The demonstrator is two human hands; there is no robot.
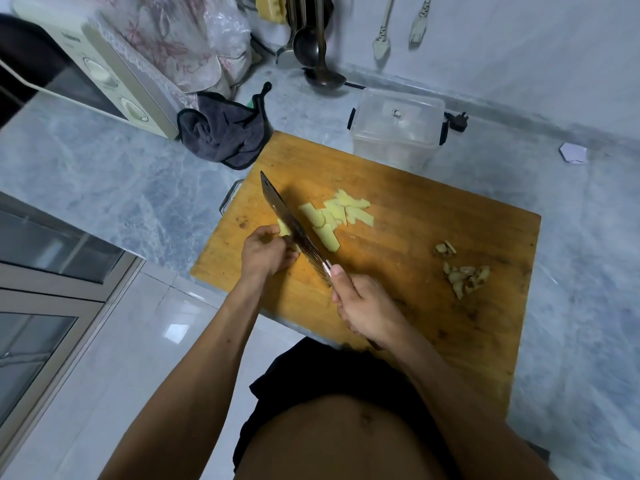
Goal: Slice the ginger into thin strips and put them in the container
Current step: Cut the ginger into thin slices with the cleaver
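On the wooden cutting board, my left hand grips a small yellow piece of ginger with curled fingers. My right hand grips the handle of a cleaver, whose blade stands against the ginger beside my left fingers. Several flat ginger slices lie spread to the right of the blade. A clear plastic container with black clips stands just past the board's far edge, its lid on top.
Brownish ginger peelings lie at the board's right side. A dark cloth sits by the board's far left corner, next to a microwave. Ladles hang at the back wall. The marble counter surrounds the board.
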